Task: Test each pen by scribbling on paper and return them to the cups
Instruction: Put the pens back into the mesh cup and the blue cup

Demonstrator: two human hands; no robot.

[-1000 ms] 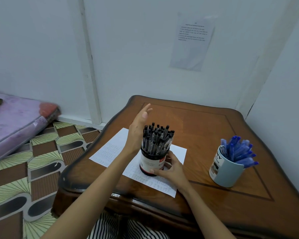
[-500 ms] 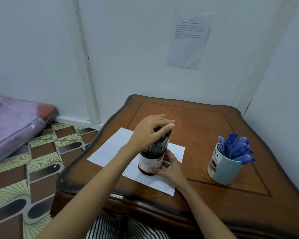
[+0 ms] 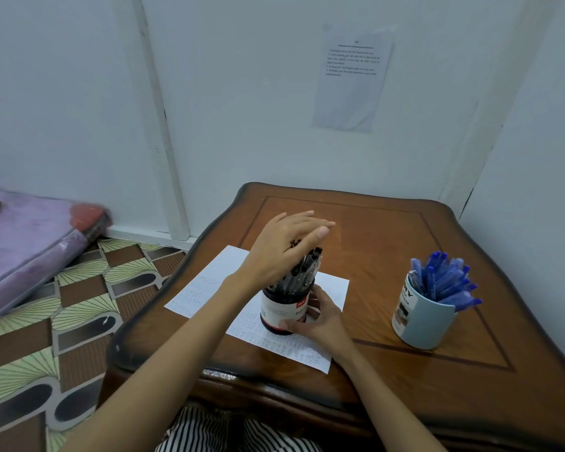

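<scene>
Holding the dark cylindrical cup with a white label (image 3: 279,313)

Right hand (image 3: 320,318) grips the cup low on its side, fingers curled round it. Left hand (image 3: 287,246) lies over the tops of the black pens (image 3: 302,272) in the cup, fingers straight, gripping nothing. Cup stands upright on a white sheet of scribbled paper (image 3: 222,265), near the front of the brown wooden table (image 3: 388,243). Light blue mug (image 3: 421,324) of blue pens (image 3: 444,278) sits well apart, to the right.
</scene>
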